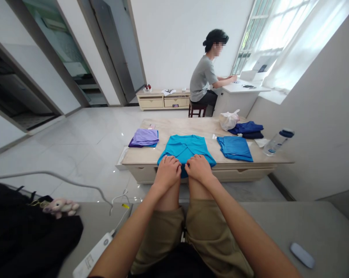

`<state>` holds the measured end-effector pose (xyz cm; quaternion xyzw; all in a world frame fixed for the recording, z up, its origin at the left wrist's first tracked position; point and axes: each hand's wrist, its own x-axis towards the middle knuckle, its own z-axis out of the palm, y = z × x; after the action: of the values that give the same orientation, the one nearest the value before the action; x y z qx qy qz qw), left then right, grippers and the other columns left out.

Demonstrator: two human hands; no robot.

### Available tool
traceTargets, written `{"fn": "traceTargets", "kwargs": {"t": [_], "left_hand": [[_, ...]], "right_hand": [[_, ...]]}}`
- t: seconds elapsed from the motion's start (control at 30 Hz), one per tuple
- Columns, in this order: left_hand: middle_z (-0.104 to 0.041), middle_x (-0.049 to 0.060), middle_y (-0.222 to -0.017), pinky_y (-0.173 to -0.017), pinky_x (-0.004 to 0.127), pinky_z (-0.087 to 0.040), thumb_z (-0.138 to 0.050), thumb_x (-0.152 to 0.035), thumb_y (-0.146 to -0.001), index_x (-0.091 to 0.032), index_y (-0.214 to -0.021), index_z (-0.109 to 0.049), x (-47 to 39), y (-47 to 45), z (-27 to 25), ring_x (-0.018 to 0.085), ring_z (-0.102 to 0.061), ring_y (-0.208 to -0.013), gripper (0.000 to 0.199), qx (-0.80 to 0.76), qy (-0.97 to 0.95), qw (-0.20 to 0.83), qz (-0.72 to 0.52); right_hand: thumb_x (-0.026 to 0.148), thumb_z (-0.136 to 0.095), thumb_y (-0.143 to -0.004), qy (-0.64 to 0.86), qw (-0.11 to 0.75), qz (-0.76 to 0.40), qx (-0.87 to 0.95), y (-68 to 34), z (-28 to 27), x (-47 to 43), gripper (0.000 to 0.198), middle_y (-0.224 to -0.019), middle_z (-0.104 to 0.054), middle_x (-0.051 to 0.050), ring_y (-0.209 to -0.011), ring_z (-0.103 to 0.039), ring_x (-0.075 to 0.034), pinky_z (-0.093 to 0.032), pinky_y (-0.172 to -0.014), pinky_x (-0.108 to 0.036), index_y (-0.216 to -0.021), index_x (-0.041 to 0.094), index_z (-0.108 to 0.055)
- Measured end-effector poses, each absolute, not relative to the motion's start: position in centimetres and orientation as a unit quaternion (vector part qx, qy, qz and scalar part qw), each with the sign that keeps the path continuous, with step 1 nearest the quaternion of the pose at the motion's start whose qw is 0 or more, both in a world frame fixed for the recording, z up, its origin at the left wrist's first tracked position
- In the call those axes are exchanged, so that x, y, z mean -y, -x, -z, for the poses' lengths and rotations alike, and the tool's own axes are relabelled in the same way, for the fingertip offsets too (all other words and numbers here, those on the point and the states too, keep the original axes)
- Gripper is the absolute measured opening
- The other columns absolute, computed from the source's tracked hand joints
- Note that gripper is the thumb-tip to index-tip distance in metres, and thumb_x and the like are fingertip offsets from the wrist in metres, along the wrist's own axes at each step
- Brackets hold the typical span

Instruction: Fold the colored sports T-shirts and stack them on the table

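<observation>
A turquoise shirt (pixel 187 143) lies spread on the low table (pixel 180 125), its near part draping over the front edge and showing between my knees. My left hand (pixel 168 170) rests over my left knee, palm down with fingers loosely bent. On the other knee lies my right hand (pixel 200 168) in the same way. Both hands are just in front of the shirt's near edge, and neither visibly grips it. Folded purple cloth (pixel 145 137) sits to the left of the shirt. To its right is a folded blue garment (pixel 235 148).
A clear water bottle (pixel 277 143), a white plastic bag (pixel 229 120) and dark blue clothes (pixel 248 128) stand at the table's right. Beyond, a person (pixel 203 77) sits at a white desk (pixel 244 90). A black bag (pixel 26 231) and white power strip (pixel 93 255) lie beside me.
</observation>
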<state>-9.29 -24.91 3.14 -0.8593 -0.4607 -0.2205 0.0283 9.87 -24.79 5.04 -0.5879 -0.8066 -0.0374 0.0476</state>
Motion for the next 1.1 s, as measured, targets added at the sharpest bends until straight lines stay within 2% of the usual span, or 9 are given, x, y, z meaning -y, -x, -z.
{"fn": "traceTargets", "kwargs": {"t": [0.27, 0.37, 0.47, 0.57, 0.67, 0.77, 0.87, 0.97, 1.1], "left_hand": [[-0.076, 0.008, -0.139, -0.133, 0.054, -0.031, -0.049, -0.025, -0.108, -0.027, -0.119, -0.080, 25.9, 13.8, -4.5, 0.027, -0.056, -0.145, 0.033, 0.522, 0.831, -0.021, 0.189], [-0.078, 0.007, -0.135, -0.133, 0.057, -0.031, -0.051, -0.027, -0.108, -0.027, -0.115, -0.079, 25.9, 15.1, -4.4, 0.028, -0.059, -0.143, 0.030, 0.515, 0.827, -0.051, 0.220], [-0.079, 0.007, -0.134, -0.134, 0.057, -0.032, -0.044, -0.026, -0.110, -0.026, -0.115, -0.077, 26.0, 16.3, -3.5, 0.026, -0.062, -0.140, 0.033, 0.492, 0.810, -0.090, 0.306], [-0.075, 0.007, -0.142, -0.135, 0.057, -0.033, -0.037, -0.019, -0.109, -0.025, -0.125, -0.072, 26.5, 17.2, -2.3, 0.023, -0.062, -0.144, 0.039, 0.448, 0.803, -0.109, 0.377], [-0.072, 0.006, -0.149, -0.135, 0.057, -0.033, -0.041, -0.014, -0.107, -0.026, -0.137, -0.067, 26.7, 17.6, -1.8, 0.024, -0.059, -0.149, 0.042, 0.427, 0.814, -0.095, 0.382], [-0.076, 0.003, -0.143, -0.130, 0.056, -0.041, -0.046, -0.013, -0.104, -0.029, -0.134, -0.068, 26.1, 17.1, -2.2, 0.025, -0.064, -0.143, 0.041, 0.442, 0.806, -0.077, 0.387], [-0.080, 0.003, -0.131, -0.125, 0.056, -0.047, -0.049, -0.014, -0.102, -0.031, -0.127, -0.070, 25.1, 16.0, -3.1, 0.027, -0.069, -0.134, 0.036, 0.463, 0.793, -0.067, 0.390], [-0.081, 0.003, -0.128, -0.125, 0.058, -0.047, -0.049, -0.014, -0.102, -0.030, -0.124, -0.071, 24.7, 14.8, -3.3, 0.027, -0.070, -0.132, 0.035, 0.471, 0.785, -0.060, 0.399], [-0.079, 0.005, -0.132, -0.128, 0.056, -0.044, -0.047, -0.015, -0.103, -0.027, -0.129, -0.070, 25.5, 13.2, -2.7, 0.026, -0.069, -0.133, 0.037, 0.475, 0.790, -0.067, 0.382]], "right_hand": [[0.029, -0.046, -0.107, 0.607, 0.080, -0.015, 0.790, -10.2, -6.3, 26.0, 0.041, -0.115, -0.081, -0.020, -0.120, -0.066, -0.035, -0.044, -0.113, -0.046, -0.104, 0.016, -0.085], [0.026, -0.045, -0.108, 0.599, 0.155, -0.035, 0.785, -11.0, -6.0, 27.0, 0.040, -0.113, -0.081, -0.017, -0.118, -0.067, -0.032, -0.045, -0.115, -0.045, -0.099, 0.018, -0.083], [0.024, -0.048, -0.107, 0.570, 0.259, -0.051, 0.778, -11.4, -5.2, 27.9, 0.034, -0.115, -0.081, -0.012, -0.119, -0.068, -0.029, -0.043, -0.121, -0.045, -0.099, 0.022, -0.081], [0.019, -0.049, -0.106, 0.538, 0.360, -0.042, 0.760, -10.9, -4.1, 28.5, 0.030, -0.115, -0.081, -0.011, -0.120, -0.070, -0.028, -0.043, -0.124, -0.051, -0.104, 0.023, -0.079], [0.015, -0.053, -0.104, 0.514, 0.423, -0.040, 0.746, -10.1, -3.1, 28.9, 0.029, -0.117, -0.081, -0.010, -0.121, -0.071, -0.029, -0.046, -0.123, -0.057, -0.114, 0.024, -0.079], [0.013, -0.058, -0.101, 0.513, 0.439, -0.067, 0.735, -9.7, -2.9, 28.6, 0.032, -0.114, -0.081, -0.009, -0.116, -0.073, -0.030, -0.049, -0.120, -0.061, -0.120, 0.029, -0.078], [0.014, -0.058, -0.100, 0.507, 0.462, -0.092, 0.722, -9.7, -3.3, 27.3, 0.030, -0.106, -0.081, -0.008, -0.109, -0.075, -0.030, -0.056, -0.111, -0.057, -0.114, 0.031, -0.079], [0.016, -0.054, -0.102, 0.498, 0.489, -0.107, 0.708, -9.8, -3.7, 25.8, 0.027, -0.100, -0.080, -0.008, -0.104, -0.075, -0.028, -0.059, -0.103, -0.052, -0.104, 0.028, -0.078], [0.018, -0.053, -0.104, 0.510, 0.442, -0.101, 0.731, -9.3, -3.2, 25.7, 0.026, -0.096, -0.078, -0.010, -0.106, -0.072, -0.029, -0.057, -0.106, -0.052, -0.098, 0.026, -0.077]]}}
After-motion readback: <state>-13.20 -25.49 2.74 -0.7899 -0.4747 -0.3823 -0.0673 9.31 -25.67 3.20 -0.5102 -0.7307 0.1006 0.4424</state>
